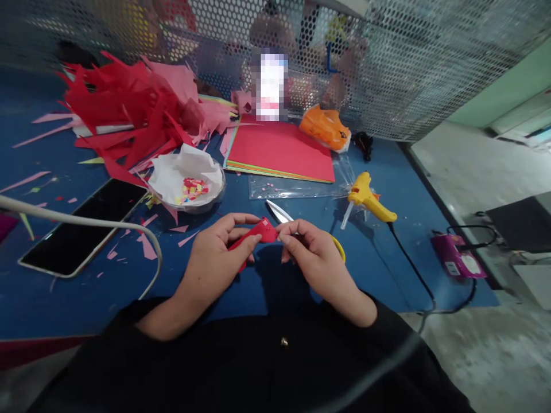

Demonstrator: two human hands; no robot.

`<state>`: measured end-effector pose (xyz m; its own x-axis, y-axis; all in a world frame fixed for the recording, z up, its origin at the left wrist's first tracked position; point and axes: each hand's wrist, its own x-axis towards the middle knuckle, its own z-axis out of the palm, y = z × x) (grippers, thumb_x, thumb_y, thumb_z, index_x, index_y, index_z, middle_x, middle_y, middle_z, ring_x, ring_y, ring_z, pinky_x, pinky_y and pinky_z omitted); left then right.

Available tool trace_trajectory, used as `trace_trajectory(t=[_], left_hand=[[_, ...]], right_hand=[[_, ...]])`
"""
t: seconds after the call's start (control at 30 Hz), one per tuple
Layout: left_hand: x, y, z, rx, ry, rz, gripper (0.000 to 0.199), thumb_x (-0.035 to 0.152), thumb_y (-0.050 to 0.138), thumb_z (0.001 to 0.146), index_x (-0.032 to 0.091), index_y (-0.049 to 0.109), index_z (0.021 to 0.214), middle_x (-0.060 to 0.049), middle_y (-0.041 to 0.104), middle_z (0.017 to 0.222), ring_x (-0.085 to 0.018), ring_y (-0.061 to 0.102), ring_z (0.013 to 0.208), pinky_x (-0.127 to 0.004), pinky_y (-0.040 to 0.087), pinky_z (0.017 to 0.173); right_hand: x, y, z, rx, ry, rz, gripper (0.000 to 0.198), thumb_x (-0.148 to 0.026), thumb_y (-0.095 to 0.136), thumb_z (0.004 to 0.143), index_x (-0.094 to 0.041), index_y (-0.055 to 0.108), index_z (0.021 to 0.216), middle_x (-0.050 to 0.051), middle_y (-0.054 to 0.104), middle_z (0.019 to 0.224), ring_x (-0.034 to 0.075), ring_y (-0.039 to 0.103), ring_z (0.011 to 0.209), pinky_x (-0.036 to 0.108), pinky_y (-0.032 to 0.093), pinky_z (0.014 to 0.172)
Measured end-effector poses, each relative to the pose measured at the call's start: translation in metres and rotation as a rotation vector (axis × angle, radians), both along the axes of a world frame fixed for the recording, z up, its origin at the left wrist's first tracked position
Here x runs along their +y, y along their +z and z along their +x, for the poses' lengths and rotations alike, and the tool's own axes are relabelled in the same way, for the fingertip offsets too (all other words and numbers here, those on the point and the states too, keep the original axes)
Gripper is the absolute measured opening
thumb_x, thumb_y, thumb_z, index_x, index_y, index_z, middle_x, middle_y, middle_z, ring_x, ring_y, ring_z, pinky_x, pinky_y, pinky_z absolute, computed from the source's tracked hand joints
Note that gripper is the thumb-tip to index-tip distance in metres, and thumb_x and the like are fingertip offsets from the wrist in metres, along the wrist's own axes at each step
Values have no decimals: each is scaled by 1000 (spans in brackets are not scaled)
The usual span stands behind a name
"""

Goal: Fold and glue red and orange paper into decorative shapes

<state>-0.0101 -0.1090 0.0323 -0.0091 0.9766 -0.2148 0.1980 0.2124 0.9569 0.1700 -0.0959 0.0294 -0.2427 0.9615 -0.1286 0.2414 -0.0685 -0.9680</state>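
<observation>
In the head view, my left hand grips a small folded piece of red paper between thumb and fingers. Its end carries a small pale square mark. My right hand is closed in a pinch at the right end of that paper; whether it holds the paper's tip or a tiny piece is too small to tell. Scissors lie just behind the hands, blades pointing away to the left, with a yellow handle partly hidden by my right hand. A bowl lined with white paper holds tiny coloured paper bits, left of the hands.
Red and pink paper scraps heap at the back left. A phone lies left, crossed by a white cable. Behind are stacked coloured sheets and an orange package. A yellow glue gun and purple box sit right.
</observation>
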Motion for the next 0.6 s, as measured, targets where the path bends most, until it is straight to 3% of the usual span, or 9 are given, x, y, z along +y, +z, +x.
trace_trajectory(t=[0.23, 0.33, 0.47, 0.53, 0.6], left_hand=[[2, 0, 1, 3, -41, -15, 38, 38, 69, 84, 18, 62, 116, -2, 73, 78, -13, 62, 54, -20, 49, 42], [2, -1, 1, -44, -7, 57, 39, 33, 72, 82, 20, 57, 116, -5, 74, 104, -13, 68, 62, -22, 55, 52], [0, 0, 1, 9, 10, 187, 19, 29, 73, 80, 20, 62, 93, -7, 64, 132, -13, 72, 72, -24, 57, 64], [0, 1, 1, 50, -40, 169, 12, 30, 72, 81, 18, 67, 81, -7, 68, 128, -13, 71, 73, -23, 56, 62], [1, 2, 1, 65, -94, 107, 13, 31, 71, 81, 19, 72, 79, -6, 76, 104, -13, 69, 68, -22, 53, 59]], right_hand=[[0, -10, -1, -68, 10, 94, 12, -30, 56, 92, -21, 63, 88, -6, 58, 62, 10, 53, 55, 25, 41, 55], [0, -10, 0, -55, -21, 83, 12, -30, 56, 91, -21, 62, 86, -6, 56, 58, 10, 53, 53, 25, 39, 53], [0, -9, 1, -21, -45, 71, 12, -30, 57, 90, -21, 62, 84, -6, 57, 59, 10, 53, 53, 25, 40, 54], [0, -9, 2, 2, -55, 56, 12, -30, 57, 90, -21, 63, 84, -6, 56, 58, 10, 52, 53, 25, 39, 53], [-1, -9, 1, 10, -64, 63, 12, -30, 58, 90, -21, 64, 86, -6, 56, 60, 10, 51, 53, 25, 40, 53]])
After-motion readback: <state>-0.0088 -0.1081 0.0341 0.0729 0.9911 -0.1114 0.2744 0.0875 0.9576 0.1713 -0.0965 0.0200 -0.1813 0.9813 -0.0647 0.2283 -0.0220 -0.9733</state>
